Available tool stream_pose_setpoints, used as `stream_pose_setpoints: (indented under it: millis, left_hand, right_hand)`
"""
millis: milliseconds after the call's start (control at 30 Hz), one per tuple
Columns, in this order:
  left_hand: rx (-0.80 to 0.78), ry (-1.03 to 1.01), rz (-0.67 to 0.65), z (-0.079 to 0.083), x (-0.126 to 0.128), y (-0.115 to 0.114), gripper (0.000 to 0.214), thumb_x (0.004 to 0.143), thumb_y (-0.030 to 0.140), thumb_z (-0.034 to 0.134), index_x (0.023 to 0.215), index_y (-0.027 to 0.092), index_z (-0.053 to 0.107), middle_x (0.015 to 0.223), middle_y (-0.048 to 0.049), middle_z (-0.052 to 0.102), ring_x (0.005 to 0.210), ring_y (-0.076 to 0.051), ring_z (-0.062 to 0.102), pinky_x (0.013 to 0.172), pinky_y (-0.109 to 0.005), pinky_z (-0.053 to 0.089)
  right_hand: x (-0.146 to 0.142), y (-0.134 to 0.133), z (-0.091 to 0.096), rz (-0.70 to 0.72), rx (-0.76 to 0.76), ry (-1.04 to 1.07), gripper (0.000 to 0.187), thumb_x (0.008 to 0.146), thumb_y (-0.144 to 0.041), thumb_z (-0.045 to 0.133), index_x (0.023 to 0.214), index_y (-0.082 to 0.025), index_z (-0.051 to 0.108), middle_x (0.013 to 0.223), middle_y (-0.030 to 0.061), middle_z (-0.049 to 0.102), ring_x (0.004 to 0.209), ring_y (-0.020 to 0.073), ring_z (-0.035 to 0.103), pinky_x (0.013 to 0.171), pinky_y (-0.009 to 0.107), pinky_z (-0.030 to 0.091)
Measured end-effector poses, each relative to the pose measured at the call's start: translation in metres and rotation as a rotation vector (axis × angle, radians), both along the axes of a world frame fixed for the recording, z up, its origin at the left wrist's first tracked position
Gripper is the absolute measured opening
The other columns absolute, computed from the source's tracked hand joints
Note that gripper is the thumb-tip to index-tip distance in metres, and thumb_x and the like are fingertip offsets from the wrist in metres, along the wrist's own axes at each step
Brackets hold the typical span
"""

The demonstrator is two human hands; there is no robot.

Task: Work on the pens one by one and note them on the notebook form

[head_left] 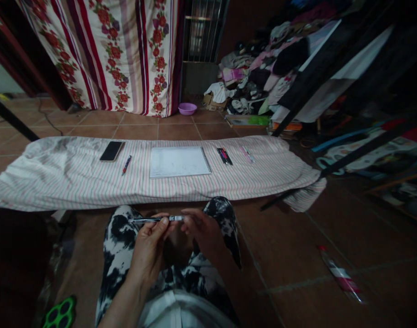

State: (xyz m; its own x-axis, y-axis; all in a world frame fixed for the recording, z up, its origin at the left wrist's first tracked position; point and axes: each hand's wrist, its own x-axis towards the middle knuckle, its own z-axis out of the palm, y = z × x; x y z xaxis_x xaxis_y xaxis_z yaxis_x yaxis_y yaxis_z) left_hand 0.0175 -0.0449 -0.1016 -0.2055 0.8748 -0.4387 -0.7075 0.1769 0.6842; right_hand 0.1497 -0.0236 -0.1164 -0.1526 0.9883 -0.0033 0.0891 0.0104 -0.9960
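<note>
Between my knees, in front of the bench, both hands are on a dark pen [149, 220] with a clear, light-coloured end. My left hand [152, 237] pinches it around the middle, and its dark end points left. The fingers of my right hand [201, 230] close on the light end. On the striped cloth [82, 182] beyond lie a spiral notebook [179, 161], a red and blue pen [126, 165] and a phone [112, 151]. Several dark pens [224, 156] lie to the notebook's right, with pink pens [247, 154] farther right.
A floral curtain [133, 59] hangs behind the bench, with a purple basin [187, 108] at its foot. Clothes [259, 68] are heaped at the back right. A plastic bottle [341, 275] lies on the tiles to the right. A green object [60, 312] is at lower left.
</note>
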Motion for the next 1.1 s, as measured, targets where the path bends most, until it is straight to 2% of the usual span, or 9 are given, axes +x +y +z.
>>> stream_pose_setpoints:
  millis: [67, 133, 400, 800, 1100]
  left_hand:
    - [-0.014, -0.01, 0.023, -0.0009, 0.0001, 0.0002, 0.016, 0.057, 0.012, 0.078, 0.068, 0.012, 0.065, 0.074, -0.0015, 0.068, 0.07, -0.013, 0.066, 0.069, -0.021, 0.055]
    - [-0.027, -0.013, 0.031, -0.0014, 0.0002, -0.0001, 0.014, 0.059, 0.01, 0.076, 0.067, 0.012, 0.065, 0.072, -0.0014, 0.067, 0.069, -0.013, 0.066, 0.068, -0.021, 0.056]
    - [-0.032, -0.009, 0.006, 0.0018, 0.0012, -0.0012, 0.014, 0.061, 0.009, 0.075, 0.07, 0.012, 0.065, 0.072, -0.0018, 0.067, 0.069, -0.014, 0.067, 0.067, -0.02, 0.056]
    - [-0.075, 0.044, -0.028, 0.0078, -0.0001, -0.0021, 0.017, 0.062, 0.011, 0.074, 0.075, 0.011, 0.064, 0.067, -0.0036, 0.068, 0.062, -0.013, 0.066, 0.055, -0.017, 0.052]
    - [-0.074, 0.038, -0.042, 0.0073, -0.0019, -0.0014, 0.022, 0.06, 0.015, 0.076, 0.078, 0.012, 0.063, 0.068, -0.0019, 0.067, 0.062, -0.012, 0.065, 0.046, -0.014, 0.046]
  right_hand:
    - [0.0006, -0.0001, -0.0015, -0.019, -0.012, 0.057, 0.024, 0.078, -0.035, 0.056, 0.097, -0.021, 0.061, 0.072, 0.0011, 0.066, 0.064, 0.0141, 0.062, 0.06, 0.026, 0.049]
    - [0.0014, -0.0001, -0.0011, -0.025, -0.019, 0.075, 0.02, 0.076, -0.033, 0.058, 0.091, -0.021, 0.063, 0.07, 0.0007, 0.066, 0.064, 0.0144, 0.062, 0.06, 0.026, 0.049]
    - [0.0035, -0.002, 0.0004, -0.047, -0.002, 0.052, 0.015, 0.077, -0.029, 0.058, 0.087, -0.021, 0.064, 0.072, 0.0008, 0.067, 0.067, 0.0146, 0.063, 0.064, 0.026, 0.05]
    - [-0.0005, -0.0023, 0.0042, -0.055, -0.006, 0.034, 0.015, 0.076, -0.03, 0.056, 0.085, -0.021, 0.063, 0.062, -0.001, 0.063, 0.06, 0.0137, 0.06, 0.057, 0.024, 0.047]
    - [-0.0033, -0.003, 0.0029, -0.063, -0.01, 0.018, 0.015, 0.077, -0.03, 0.056, 0.086, -0.021, 0.063, 0.064, -0.0003, 0.065, 0.061, 0.0141, 0.061, 0.056, 0.025, 0.048]
